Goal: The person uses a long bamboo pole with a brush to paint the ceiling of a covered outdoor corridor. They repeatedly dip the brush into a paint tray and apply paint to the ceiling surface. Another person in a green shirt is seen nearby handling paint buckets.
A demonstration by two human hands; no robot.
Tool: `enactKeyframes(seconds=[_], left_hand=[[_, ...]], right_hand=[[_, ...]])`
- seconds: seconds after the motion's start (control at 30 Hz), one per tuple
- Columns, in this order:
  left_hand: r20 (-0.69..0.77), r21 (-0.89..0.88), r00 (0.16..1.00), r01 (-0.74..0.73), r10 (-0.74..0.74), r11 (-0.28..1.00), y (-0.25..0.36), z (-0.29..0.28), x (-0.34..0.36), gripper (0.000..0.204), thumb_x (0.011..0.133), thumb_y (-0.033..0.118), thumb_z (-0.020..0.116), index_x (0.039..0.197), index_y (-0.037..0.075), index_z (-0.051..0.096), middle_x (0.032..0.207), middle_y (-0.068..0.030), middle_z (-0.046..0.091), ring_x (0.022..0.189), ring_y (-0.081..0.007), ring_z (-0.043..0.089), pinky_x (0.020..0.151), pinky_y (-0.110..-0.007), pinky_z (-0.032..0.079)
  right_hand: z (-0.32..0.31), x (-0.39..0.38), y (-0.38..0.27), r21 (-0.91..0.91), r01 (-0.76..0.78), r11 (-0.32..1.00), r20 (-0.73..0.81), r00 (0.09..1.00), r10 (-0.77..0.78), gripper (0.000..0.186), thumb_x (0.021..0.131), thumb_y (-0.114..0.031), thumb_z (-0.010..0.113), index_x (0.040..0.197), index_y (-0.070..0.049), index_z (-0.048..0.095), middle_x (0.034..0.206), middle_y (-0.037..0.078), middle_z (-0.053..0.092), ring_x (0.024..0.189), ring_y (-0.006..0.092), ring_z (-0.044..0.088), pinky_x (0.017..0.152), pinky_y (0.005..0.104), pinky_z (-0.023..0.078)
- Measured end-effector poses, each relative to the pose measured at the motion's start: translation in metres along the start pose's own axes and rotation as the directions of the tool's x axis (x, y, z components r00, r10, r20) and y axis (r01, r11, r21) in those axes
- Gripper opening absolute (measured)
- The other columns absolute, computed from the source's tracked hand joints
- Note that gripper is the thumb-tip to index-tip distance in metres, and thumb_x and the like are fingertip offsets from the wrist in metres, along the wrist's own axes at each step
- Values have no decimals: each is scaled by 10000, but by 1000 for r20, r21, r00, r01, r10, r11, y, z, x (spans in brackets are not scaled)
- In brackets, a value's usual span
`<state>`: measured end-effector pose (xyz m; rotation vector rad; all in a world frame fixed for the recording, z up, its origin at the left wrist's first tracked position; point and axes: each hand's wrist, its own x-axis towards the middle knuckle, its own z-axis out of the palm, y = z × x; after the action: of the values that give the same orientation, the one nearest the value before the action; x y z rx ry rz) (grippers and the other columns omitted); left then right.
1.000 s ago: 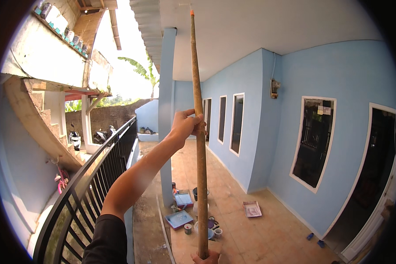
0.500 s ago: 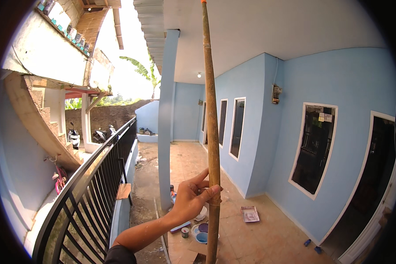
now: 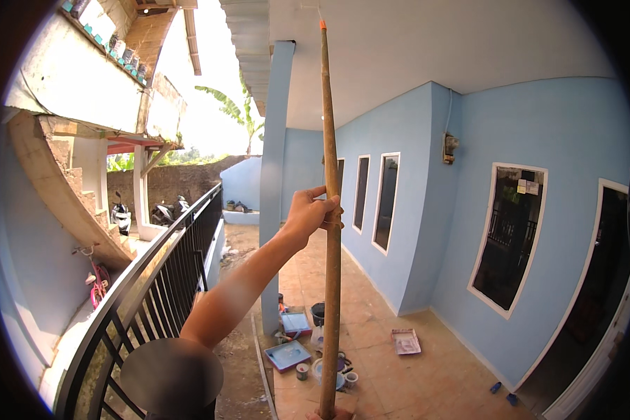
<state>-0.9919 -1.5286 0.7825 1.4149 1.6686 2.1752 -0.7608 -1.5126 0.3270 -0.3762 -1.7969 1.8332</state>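
Note:
A long bamboo pole [image 3: 330,280] rises upright through the middle of the view. Its orange tip [image 3: 323,24] stands near the white ceiling, with a thin wire frame [image 3: 311,8] above it. My left hand [image 3: 313,212] is closed around the pole at mid-height, with the arm stretched forward. At the lower edge, a sliver of my right hand [image 3: 342,414] shows around the pole's bottom end; most of it lies outside the view.
Blue paint trays [image 3: 288,355], a can [image 3: 302,371] and several tubs lie on the tiled floor near the pole. Another tray [image 3: 406,341] sits farther right. A black railing [image 3: 154,280] runs along the left, beside a blue pillar [image 3: 276,175]. Blue sandals [image 3: 512,400] lie by the doorway.
My left hand has risen and reached farther forward. The pole's tip appears lower in view, showing the wire frame. My right hand has come into sight at the bottom edge.

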Motion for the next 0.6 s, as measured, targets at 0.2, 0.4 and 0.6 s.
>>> enactKeyframes(seconds=[0.2, 0.4, 0.6], left_hand=[[-12, -5, 998, 56, -56, 998, -58, -8, -11, 516, 997, 141, 658, 1435, -77, 494, 921, -152, 730, 728, -261, 754, 661, -340, 632], [-74, -13, 994, 77, -78, 997, -63, -35, 1, 537, 996, 154, 665, 1438, -85, 478, 938, -160, 732, 723, -247, 748, 676, -346, 630], [-131, 35, 991, 29, -24, 999, -40, -60, 25, 535, 995, 199, 672, 1423, -76, 506, 945, -148, 731, 716, -223, 740, 676, -321, 594]], right_hand=[[2, 10, 29, 81, -2, 997, 50, 999, -2, 336, 866, -123, 765, 627, -128, 528, 575, -76, 465, 481, 55, 427, 428, 294, 309], [30, 4, -21, 51, 79, 996, 36, 996, -81, 368, 872, -149, 779, 621, -119, 512, 581, -74, 428, 512, 65, 391, 463, 310, 299], [63, 22, -99, 129, 57, 990, 86, 994, -69, 373, 886, -155, 781, 623, -107, 520, 584, -63, 417, 518, 73, 378, 459, 312, 290]])
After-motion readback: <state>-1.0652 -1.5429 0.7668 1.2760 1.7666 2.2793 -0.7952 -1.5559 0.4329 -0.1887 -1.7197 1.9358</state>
